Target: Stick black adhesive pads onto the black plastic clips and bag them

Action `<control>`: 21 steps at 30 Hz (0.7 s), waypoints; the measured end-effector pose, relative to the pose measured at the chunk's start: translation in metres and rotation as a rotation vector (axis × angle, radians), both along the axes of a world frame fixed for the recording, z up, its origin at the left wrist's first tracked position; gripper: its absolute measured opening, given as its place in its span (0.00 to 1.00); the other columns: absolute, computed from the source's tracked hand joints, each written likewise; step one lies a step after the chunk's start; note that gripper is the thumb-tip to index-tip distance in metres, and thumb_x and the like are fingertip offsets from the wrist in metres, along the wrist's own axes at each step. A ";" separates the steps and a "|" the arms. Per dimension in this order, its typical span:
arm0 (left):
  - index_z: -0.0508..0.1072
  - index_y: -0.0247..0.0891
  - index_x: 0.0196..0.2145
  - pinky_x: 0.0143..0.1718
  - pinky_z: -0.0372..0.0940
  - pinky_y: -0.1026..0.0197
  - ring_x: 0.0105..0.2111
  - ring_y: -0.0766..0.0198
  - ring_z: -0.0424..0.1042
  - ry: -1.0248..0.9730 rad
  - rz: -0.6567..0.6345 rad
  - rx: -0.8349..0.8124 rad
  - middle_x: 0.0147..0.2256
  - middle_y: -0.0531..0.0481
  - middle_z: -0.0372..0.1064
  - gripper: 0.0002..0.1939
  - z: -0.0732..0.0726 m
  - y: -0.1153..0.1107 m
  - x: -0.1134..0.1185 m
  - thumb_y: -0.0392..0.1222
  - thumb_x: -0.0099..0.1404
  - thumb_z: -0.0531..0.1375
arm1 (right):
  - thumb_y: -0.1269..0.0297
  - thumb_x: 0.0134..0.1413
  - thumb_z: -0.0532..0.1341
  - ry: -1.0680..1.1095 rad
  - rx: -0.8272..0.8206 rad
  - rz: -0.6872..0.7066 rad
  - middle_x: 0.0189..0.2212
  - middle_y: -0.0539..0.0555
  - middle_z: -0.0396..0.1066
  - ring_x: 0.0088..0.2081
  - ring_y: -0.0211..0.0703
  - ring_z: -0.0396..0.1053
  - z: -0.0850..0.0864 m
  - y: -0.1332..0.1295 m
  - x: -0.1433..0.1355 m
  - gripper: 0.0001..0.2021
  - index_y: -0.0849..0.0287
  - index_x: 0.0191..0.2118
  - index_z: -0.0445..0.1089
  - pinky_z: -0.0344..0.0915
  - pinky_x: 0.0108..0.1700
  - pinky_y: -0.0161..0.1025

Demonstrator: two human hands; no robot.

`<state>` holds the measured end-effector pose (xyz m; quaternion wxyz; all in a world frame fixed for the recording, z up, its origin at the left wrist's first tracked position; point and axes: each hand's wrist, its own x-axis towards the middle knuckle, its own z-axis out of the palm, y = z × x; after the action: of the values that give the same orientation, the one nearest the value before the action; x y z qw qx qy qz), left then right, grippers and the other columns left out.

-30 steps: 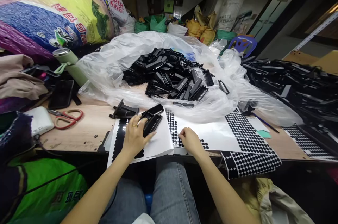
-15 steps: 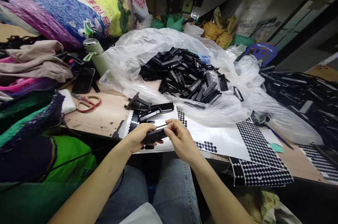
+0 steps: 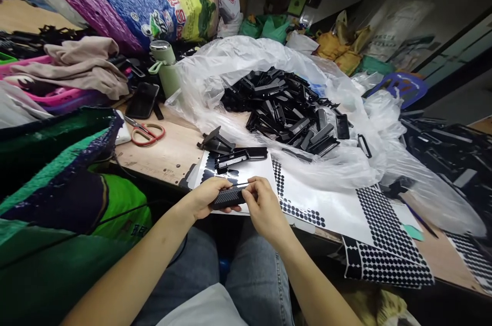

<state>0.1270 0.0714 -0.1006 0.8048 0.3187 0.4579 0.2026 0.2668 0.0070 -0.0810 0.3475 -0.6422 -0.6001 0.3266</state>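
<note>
My left hand (image 3: 207, 197) is closed around the left end of a black plastic part (image 3: 229, 198) with fine slanted ribs along its near side. At its right end, my right hand (image 3: 263, 203) has thumb and forefinger pinched against the top edge. Whether a small piece sits between those fingertips is hidden. Just beyond lie several loose black plastic pieces (image 3: 240, 158) and a black stand-like piece (image 3: 217, 141). Under my hands is a white sheet (image 3: 295, 182) bearing round black stickers (image 3: 307, 215).
A heap of black plastic parts (image 3: 288, 105) fills a clear plastic bag (image 3: 207, 69). To the left are red-handled scissors (image 3: 148, 135), a phone (image 3: 142, 100) and a green flask (image 3: 168, 72). Another sticker sheet (image 3: 388, 262) hangs over the table edge at right.
The whole view has shifted, so the table things appear further right. The black part has tipped in my hands, and its ribbed side now shows. Both hands keep their hold.
</note>
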 end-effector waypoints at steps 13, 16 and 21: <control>0.65 0.33 0.28 0.19 0.64 0.68 0.25 0.61 0.73 0.146 0.099 0.133 0.24 0.47 0.70 0.10 -0.021 -0.002 -0.060 0.43 0.55 0.59 | 0.68 0.47 0.57 -0.335 -0.184 -0.215 0.38 0.68 0.65 0.40 0.55 0.66 -0.062 0.092 -0.020 0.09 0.67 0.36 0.65 0.58 0.39 0.43; 0.66 0.33 0.29 0.17 0.62 0.69 0.24 0.62 0.73 0.177 0.137 0.150 0.24 0.47 0.70 0.11 -0.027 0.000 -0.070 0.44 0.56 0.59 | 0.70 0.46 0.56 -0.317 -0.204 -0.215 0.36 0.64 0.67 0.37 0.51 0.67 -0.071 0.094 -0.020 0.06 0.64 0.32 0.66 0.57 0.36 0.39; 0.67 0.31 0.28 0.14 0.58 0.71 0.22 0.63 0.72 0.188 0.176 0.143 0.24 0.45 0.71 0.11 -0.033 0.002 -0.073 0.45 0.55 0.59 | 0.67 0.48 0.54 -0.252 -0.193 -0.260 0.34 0.60 0.67 0.36 0.47 0.66 -0.074 0.089 -0.019 0.04 0.60 0.30 0.65 0.57 0.36 0.38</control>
<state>0.0541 0.0736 -0.1335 0.7128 0.3514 0.5418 0.2737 0.2477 0.0959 -0.1552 0.2459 -0.7803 -0.5169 0.2520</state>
